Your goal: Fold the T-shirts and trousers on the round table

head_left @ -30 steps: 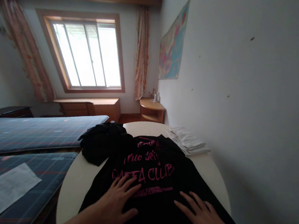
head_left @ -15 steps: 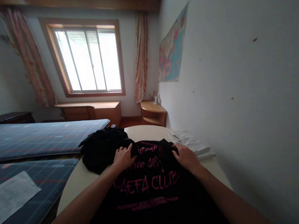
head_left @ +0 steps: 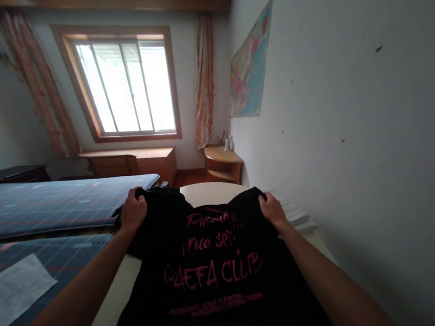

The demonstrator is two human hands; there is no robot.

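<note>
A black T-shirt (head_left: 218,250) with pink lettering lies spread over a round cream table (head_left: 204,187), its collar end away from me. My left hand (head_left: 134,212) is closed on the shirt's left sleeve and holds it out and slightly up. On the other side, my right hand (head_left: 273,210) grips the right sleeve, lifting its edge. Dark cloth bunches around the left sleeve, and where the shirt ends and the black pile behind it begins is hard to make out.
Folded white cloth (head_left: 300,219) lies on the table's right, partly behind my right hand. Close by on the right is a white wall (head_left: 378,193). Two plaid mattresses (head_left: 70,197) stand to the left, the nearer one bearing a sheet of paper (head_left: 18,292).
My left hand has moved left and up, drawing the left sleeve outward. My right hand has shifted slightly up and right, and the right sleeve is now raised and spread.
</note>
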